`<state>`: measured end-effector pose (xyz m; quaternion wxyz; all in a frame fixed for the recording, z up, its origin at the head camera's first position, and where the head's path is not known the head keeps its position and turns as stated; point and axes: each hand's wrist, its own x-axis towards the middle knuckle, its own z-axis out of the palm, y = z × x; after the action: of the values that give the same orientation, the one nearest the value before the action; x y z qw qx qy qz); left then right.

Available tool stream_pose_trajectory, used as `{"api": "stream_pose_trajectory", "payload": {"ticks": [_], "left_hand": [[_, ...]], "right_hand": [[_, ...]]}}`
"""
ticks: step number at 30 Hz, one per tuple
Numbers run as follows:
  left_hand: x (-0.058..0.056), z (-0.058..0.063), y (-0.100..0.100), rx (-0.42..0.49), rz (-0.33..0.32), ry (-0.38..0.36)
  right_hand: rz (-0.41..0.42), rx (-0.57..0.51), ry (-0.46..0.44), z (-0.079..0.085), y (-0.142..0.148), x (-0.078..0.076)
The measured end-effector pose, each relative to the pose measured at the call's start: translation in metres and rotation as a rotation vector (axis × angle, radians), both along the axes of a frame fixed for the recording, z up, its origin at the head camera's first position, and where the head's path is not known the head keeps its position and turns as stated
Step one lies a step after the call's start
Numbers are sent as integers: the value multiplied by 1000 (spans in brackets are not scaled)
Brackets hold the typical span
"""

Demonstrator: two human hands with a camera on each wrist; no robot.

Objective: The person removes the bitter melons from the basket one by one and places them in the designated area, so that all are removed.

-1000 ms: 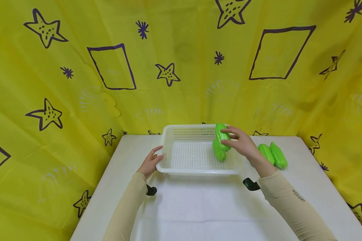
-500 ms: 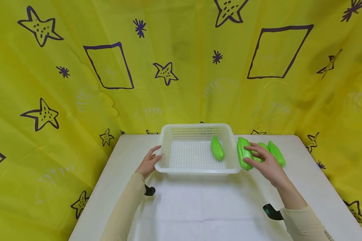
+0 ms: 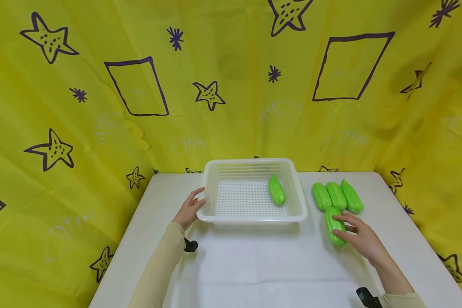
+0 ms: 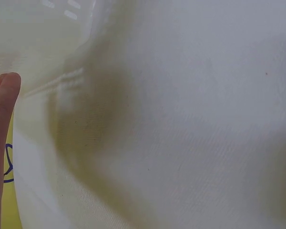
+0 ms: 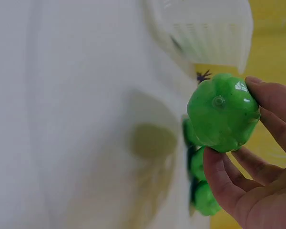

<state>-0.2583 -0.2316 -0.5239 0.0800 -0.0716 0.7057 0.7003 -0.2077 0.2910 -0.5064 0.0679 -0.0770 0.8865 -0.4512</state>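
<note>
My right hand [image 3: 359,234] pinches a glossy green, ridged, long vegetable [image 3: 334,226] between thumb and fingers, in front of a row of others like it. In the right wrist view the held vegetable [image 5: 223,112] shows its lobed end with a small round nub, above its shadow. My left hand [image 3: 188,208] touches the left rim of a white plastic basket [image 3: 250,220]; a straight finger [image 4: 7,100] lies against its outer side in the left wrist view. Another green vegetable [image 3: 276,191] lies inside the basket, at its right side.
Three more green vegetables [image 3: 336,196] lie side by side on the white table [image 3: 246,261], right of the basket. Behind and around the table hangs a yellow curtain [image 3: 238,128] with star drawings. A black wrist mount [image 3: 367,297] sits below the right hand.
My right hand has carried one green vegetable out from over the basket, rightward and toward me. A third one now shows in the row on the table. The left hand stays at the rim.
</note>
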Motion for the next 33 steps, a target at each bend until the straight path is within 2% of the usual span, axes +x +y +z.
{"api": "stream_pose_trajectory", "payload": {"ticks": [12, 24, 33], "left_hand": [[1, -1, 0, 2, 9, -7], [1, -1, 1, -5, -5, 8], [1, 2, 1, -55, 6, -20]], "right_hand": [[23, 13, -49, -22, 12, -3], [27, -26, -45, -29, 15, -11], [47, -60, -44, -33, 17, -14]]}}
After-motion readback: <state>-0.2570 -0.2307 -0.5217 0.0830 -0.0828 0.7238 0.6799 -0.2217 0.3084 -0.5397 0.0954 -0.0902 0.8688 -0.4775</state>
